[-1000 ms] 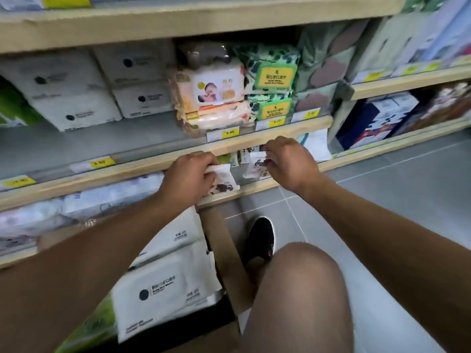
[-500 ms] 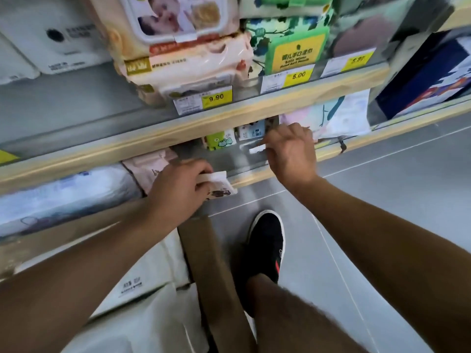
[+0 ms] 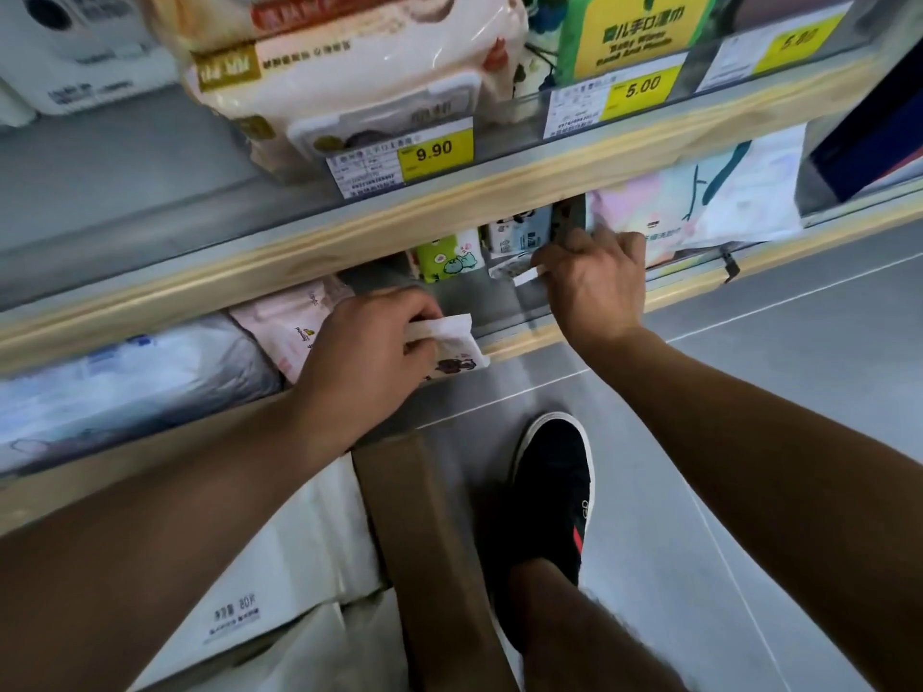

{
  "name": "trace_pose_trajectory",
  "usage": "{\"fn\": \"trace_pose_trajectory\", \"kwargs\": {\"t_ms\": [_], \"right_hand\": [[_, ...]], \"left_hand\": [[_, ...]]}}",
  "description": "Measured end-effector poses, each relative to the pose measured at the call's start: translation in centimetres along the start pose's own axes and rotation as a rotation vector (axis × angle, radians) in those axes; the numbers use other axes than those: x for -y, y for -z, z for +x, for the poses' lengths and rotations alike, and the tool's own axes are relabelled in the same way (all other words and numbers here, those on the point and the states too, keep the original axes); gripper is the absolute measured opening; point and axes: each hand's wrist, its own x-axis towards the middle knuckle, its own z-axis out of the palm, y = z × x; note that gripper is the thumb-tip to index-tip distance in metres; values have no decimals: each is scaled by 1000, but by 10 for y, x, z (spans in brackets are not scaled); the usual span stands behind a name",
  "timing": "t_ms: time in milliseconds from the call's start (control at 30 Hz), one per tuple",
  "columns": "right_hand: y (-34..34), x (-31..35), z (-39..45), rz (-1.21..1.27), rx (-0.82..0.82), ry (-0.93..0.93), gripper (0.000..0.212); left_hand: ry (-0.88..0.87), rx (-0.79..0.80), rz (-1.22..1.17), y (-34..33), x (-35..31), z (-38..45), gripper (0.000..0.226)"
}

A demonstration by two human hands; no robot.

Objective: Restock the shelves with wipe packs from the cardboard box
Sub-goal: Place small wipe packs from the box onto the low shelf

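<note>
At lower shelf's front edge [image 3: 519, 339] | left hand [image 3: 364, 357] pinches small white printed wipe pack [image 3: 452, 344] | right hand [image 3: 594, 277] grips another small white pack [image 3: 514, 267] | risk: overhanging pack may slip floorward

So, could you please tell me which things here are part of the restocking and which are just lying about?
Part of the job:
- left hand gripping a small wipe pack
- right hand holding another small pack at the lower shelf
- cardboard box with white packs

Just there:
- 9.90 price tag
- black shoe
- green mini pack
</note>
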Motion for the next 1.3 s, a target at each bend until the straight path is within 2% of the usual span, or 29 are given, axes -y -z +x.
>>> {"fn": "trace_pose_trajectory", "kwargs": {"t_ms": [67, 167, 267, 500, 733, 867, 1067, 1300], "right_hand": [[-1, 2, -2, 50, -14, -26, 21], [0, 10, -8, 133, 5, -24, 49], [3, 17, -10, 247, 119, -58, 73], [-11, 28, -3, 439, 374, -160, 101], [-18, 31, -2, 377, 407, -183, 98], [-11, 22, -19, 353, 311, -141, 84], [-4, 8, -42, 342, 332, -112, 84], [-1, 11, -53, 341, 322, -85, 85]], "left_hand": [[0, 0, -11, -1, -1, -1, 19], [-9, 5, -23, -3, -1, -1, 18], [-1, 3, -26, -5, -1, 1, 17], [58, -52, -1, -9, -5, 9, 20], [68, -152, 35, -15, -12, 3, 21], [82, -230, 55, -16, -9, 3, 19], [145, -333, -28, -45, -11, 16, 22], [233, -322, 23, -77, -3, 48, 23]]}}
